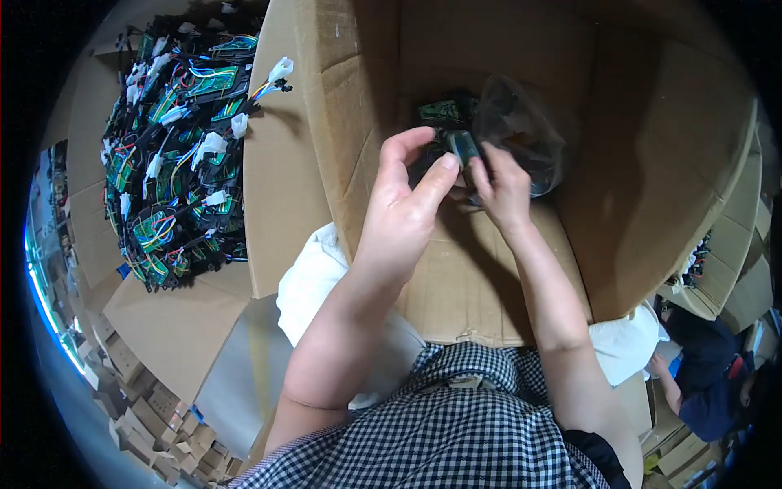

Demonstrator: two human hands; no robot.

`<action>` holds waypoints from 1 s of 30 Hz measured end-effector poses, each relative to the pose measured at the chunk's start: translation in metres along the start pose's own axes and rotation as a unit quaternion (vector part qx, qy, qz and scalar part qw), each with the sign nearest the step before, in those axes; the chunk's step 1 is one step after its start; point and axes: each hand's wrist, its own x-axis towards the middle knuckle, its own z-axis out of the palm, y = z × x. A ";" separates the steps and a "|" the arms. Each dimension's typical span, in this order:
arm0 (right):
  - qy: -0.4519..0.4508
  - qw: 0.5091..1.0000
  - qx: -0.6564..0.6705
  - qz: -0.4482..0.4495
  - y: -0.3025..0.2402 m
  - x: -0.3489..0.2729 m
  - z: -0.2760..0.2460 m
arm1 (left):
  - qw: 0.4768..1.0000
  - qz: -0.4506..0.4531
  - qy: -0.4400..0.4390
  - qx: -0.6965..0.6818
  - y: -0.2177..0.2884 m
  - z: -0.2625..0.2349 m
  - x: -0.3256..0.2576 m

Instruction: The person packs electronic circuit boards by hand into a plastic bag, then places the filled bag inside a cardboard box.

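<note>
Both my hands reach into a large open cardboard box (464,277). My right hand (507,186) has its fingers closed on the edge of a small green circuit board (463,145) in a dark frame. Just left of it, my left hand (407,183) is open, thumb and forefinger apart, with the thumb tip near the board; its other fingers are mostly hidden. Behind the hands, another green circuit board (440,111) lies inside the box. A crumpled clear plastic bag (525,126) rests beside it on the right, its contents hard to make out.
At the left, a cardboard box (277,187) holds a heap of green circuit boards (155,228) with coloured wires and white connectors. White cloth (314,273) lies by my left arm. Another person (709,383) sits at the lower right, near more boxes.
</note>
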 end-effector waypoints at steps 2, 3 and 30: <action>0.059 0.998 0.032 0.000 -0.044 0.002 -0.034 | 0.998 -0.019 0.000 0.053 -0.010 0.000 -0.003; 0.065 0.996 0.060 -0.024 -0.066 -0.001 -0.044 | 0.999 0.013 -0.021 0.039 -0.022 0.001 -0.003; -0.001 0.824 0.538 0.175 -0.065 -0.045 -0.130 | 0.954 -0.116 -0.256 0.102 -0.028 0.019 -0.030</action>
